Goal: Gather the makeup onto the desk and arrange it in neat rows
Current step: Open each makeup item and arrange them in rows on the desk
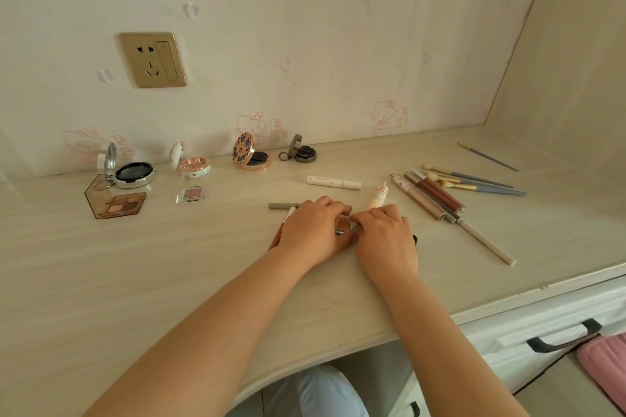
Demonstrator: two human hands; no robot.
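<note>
Arranging step under way, by look of it. Left hand (313, 230) and right hand (386, 240) meet mid-table (135, 281), fingers curled, pinching small clear bottle (345, 225) between them. Compacts (252, 156) in far-left row; brushes and pencils (450, 189) grouped right. Next: set bottle in line beside white tube (333, 182). Hidden: items under hands, bottle's cap, dark object behind right hand.

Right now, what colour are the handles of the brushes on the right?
Grey-blue handles, on the brushes with pale tips; the head view shows them best.
</note>
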